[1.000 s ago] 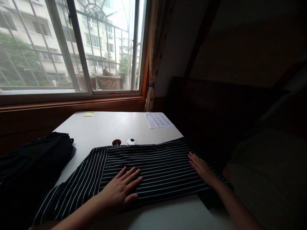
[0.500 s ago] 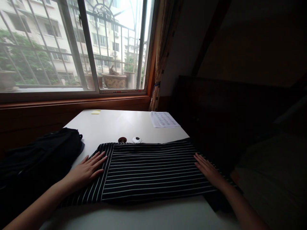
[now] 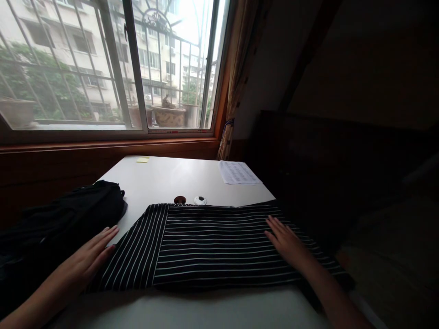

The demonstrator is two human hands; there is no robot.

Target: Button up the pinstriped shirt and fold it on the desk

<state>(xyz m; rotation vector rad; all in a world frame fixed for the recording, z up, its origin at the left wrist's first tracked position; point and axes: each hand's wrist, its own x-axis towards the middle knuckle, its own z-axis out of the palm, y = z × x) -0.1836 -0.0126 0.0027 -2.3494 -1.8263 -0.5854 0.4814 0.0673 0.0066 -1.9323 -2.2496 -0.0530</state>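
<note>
A black cloth garment with thin white stripes lies spread across the white table. Its left part is folded, so the stripes there run upright, while those in the middle run across. My left hand is beside the garment's left edge, fingers stretched out and holding nothing. On the right part of the cloth rests my right hand, palm down with its fingers extended. The garment's right end reaches out past the table's edge into shadow.
A dark backpack lies at the left. Behind the garment are a brown round object and a white round one. Printed sheets and a yellow sticky note lie at the far side, below the window.
My left hand has moved left off the cloth, baring the folded left part. My right hand has shifted slightly left on the garment. The view has turned a little left.
</note>
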